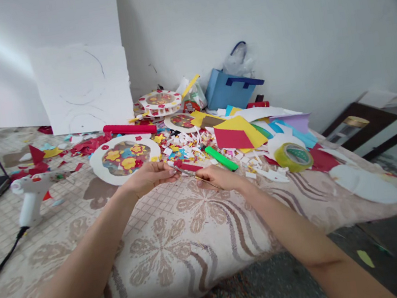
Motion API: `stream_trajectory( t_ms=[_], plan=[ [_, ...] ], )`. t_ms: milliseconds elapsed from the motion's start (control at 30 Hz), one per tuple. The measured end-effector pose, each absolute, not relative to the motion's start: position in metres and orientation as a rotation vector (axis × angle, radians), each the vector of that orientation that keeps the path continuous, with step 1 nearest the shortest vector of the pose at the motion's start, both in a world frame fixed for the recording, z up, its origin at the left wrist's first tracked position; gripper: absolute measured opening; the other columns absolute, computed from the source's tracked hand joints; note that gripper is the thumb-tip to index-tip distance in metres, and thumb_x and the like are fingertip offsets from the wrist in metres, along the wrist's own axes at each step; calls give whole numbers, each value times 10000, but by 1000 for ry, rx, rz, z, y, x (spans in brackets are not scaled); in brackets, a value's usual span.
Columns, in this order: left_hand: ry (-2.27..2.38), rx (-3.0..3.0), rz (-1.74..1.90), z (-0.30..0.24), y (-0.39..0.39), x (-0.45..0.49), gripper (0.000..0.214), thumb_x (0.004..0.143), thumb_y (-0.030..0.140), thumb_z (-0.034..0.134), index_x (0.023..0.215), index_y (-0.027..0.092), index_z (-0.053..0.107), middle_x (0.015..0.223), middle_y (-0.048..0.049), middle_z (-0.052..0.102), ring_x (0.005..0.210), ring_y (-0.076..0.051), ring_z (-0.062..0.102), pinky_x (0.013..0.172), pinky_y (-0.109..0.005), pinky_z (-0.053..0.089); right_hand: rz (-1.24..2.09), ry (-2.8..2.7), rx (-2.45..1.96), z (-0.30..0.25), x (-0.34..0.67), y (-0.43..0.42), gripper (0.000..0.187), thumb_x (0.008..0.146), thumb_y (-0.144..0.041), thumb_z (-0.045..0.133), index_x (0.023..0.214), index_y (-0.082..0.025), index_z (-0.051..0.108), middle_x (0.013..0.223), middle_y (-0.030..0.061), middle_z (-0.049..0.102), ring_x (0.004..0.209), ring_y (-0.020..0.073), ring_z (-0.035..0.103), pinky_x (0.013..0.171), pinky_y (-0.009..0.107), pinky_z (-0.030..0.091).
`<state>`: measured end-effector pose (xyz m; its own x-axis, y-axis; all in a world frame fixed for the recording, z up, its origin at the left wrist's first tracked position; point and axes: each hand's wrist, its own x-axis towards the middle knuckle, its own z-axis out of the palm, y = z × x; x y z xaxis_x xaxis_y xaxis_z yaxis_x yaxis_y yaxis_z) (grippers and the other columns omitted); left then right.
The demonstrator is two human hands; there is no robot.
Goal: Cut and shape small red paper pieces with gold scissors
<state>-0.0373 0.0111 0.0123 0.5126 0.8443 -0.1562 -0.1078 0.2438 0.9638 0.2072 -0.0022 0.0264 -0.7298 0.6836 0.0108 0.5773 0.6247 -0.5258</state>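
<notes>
My left hand point(150, 177) is closed in a pinch over the table, its fingertips on something too small to make out. Close beside it, my right hand point(219, 176) is closed round a thin metal tool point(189, 173), perhaps tweezers or slim scissors. The tool's tip points at my left fingertips. Just behind my left hand lies a white scalloped ring point(98, 165) with yellow and red paper flowers on a see-through middle. A dark red strip point(190, 166) lies behind the tool, and a bright green roll point(221, 158) is behind my right hand.
A white glue gun point(30, 200) with a black cord stands at left. Paper scraps point(179, 144) and coloured sheets point(242, 130) cover the middle. Yellow tape point(292, 157) and a white oval point(366, 183) lie at right. Behind are a flower-decorated tiered piece point(161, 104) and a blue bag point(231, 92).
</notes>
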Motion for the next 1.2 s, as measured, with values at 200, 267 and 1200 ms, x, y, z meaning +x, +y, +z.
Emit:
stream_trajectory(
  t_ms=[200,267,1200],
  plan=[
    [784,1151,753,12,11,-37,156,666,219,760,718,137,638,790,-46,731,762,-122,678,779,-250,523,767,-2641,-1032,27,208,-2,411,871,-492,433,615,-181,349,553,-57,293,518,83,288,504,222,183],
    [783,1145,753,12,11,-37,161,664,219,762,717,136,634,788,-44,732,766,-121,680,781,-246,521,761,-2633,-1024,27,208,-2,431,868,-510,438,608,-182,337,552,-58,284,519,82,287,505,221,181],
    [767,1142,771,10,11,-36,165,664,221,759,716,131,631,785,-45,726,761,-118,673,800,-248,506,738,-2655,-1034,25,209,-1,378,883,-458,409,627,-185,351,549,-55,301,506,84,291,493,220,187]
  ],
)
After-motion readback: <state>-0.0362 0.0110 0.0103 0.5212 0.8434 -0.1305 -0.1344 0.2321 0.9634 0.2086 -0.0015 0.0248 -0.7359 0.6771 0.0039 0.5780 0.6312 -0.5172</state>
